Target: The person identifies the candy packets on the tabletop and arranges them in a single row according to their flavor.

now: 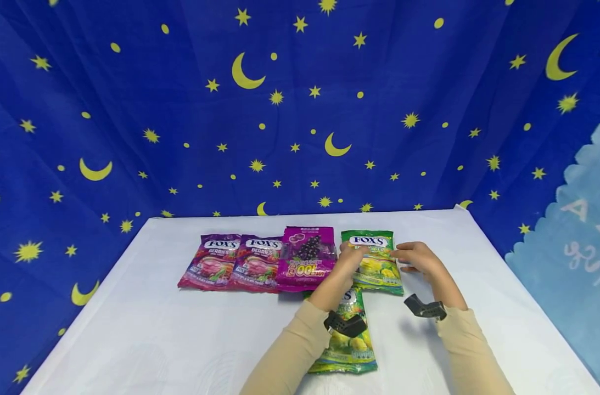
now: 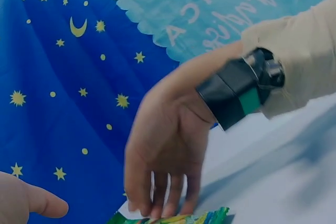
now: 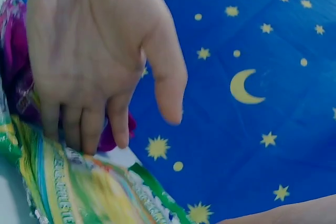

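Observation:
A green and yellow FOX'S candy bag [image 1: 376,267] lies on the table between the two hands. My left hand [image 1: 348,264] is at its left side, fingers extended and partly over the edge. On the opposite side, my right hand [image 1: 422,261] has its fingertips at the bag's right edge. The left wrist view shows the right hand's straight fingers [image 2: 159,195] reaching down to the bag; in the right wrist view the left hand's straight fingers [image 3: 93,127] meet its surface. Another green FOX'S bag [image 1: 346,354] lies nearer, partly hidden under the left forearm.
Left of the hands lie a magenta candy bag [image 1: 307,260] and two purple-red FOX'S Berries bags, one at the far left [image 1: 213,263] and one in the middle [image 1: 258,263]. All rest on a white table [image 1: 146,329]. Blue star-patterned cloth [image 1: 300,109] hangs behind.

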{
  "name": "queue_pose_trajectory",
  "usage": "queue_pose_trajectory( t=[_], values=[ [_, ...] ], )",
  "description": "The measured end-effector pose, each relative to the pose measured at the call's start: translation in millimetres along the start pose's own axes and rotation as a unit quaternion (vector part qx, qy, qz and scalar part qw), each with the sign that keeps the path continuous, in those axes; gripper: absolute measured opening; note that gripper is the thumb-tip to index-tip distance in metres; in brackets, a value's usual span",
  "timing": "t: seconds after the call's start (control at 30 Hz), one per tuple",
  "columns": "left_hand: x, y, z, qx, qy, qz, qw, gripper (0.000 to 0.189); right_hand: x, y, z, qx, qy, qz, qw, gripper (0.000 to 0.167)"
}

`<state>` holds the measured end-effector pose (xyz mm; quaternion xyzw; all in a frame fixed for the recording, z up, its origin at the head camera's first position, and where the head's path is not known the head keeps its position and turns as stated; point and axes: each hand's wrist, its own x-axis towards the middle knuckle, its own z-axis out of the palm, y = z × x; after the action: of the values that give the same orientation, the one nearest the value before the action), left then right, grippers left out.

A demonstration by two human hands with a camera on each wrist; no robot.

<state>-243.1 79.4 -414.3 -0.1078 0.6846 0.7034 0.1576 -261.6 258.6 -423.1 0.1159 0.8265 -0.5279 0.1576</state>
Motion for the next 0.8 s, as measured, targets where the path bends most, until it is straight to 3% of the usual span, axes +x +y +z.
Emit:
queue_pose_trajectory(
  t=[0.13,0.4,0.8],
  values=[
    [0.2,2.0,-0.8,-0.008,-0.002,-0.025,0.9997,0.089,3.4,3.8,0.2,0.008,-0.020,0.016,0.9996,0.064],
    [2.3,2.8,-1.5,-0.020,-0.006,-0.038,0.9991,0.088,3.6,7.2,2.4,0.006,-0.038,0.015,0.9992,0.067],
    [-4.6,3.0,-5.7,-0.041,-0.048,-0.001,0.9980,0.077,-7.2,2.6,-8.2,0.038,-0.056,-0.012,0.9976,0.069]
  ],
)
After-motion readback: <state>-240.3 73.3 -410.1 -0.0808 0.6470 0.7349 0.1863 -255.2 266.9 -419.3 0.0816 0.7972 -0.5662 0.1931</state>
